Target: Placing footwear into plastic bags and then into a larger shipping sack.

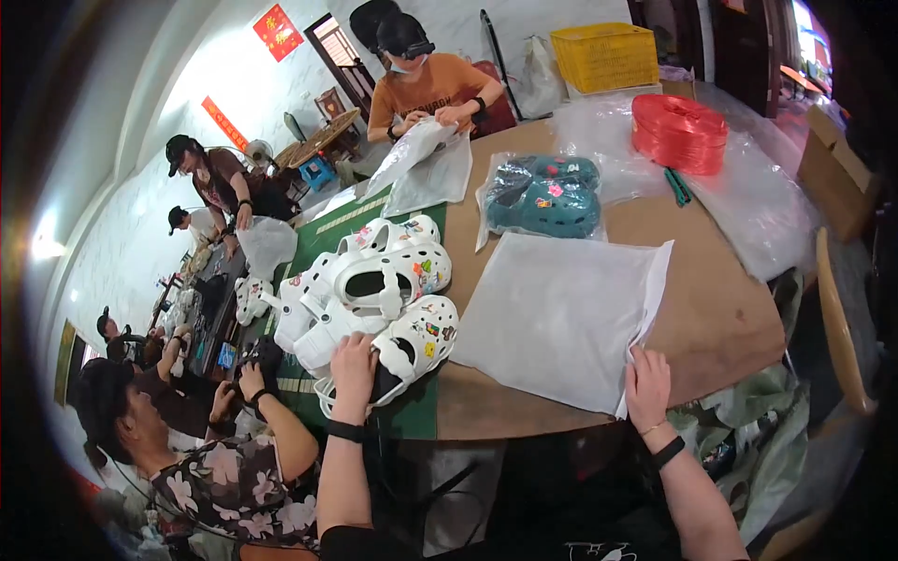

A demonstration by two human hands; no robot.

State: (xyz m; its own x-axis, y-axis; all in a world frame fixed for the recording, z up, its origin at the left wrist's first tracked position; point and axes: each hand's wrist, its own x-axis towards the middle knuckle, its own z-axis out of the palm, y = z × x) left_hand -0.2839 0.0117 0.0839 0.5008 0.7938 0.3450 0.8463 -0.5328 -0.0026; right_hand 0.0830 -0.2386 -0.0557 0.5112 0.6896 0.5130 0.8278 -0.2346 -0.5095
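A pile of white clogs (323,290) with colourful charms lies left of centre. At its near side my left hand (353,369) is closed on the heel part of a white clog (426,337), with some fingertips hidden behind it. To the right, a flat white plastic bag (561,313) is spread on the brown board. My right hand (647,385) holds the near right corner of this bag, fingers along its edge. Beyond the bag lies a pair of teal clogs (552,198) in clear plastic.
A roll of red plastic twine (679,133) and green snips (677,187) lie at the back right, by clear plastic sheeting (730,224). Behind stands a yellow crate (605,58). Across the table a person in orange (435,93) handles white bags; other people work along the left.
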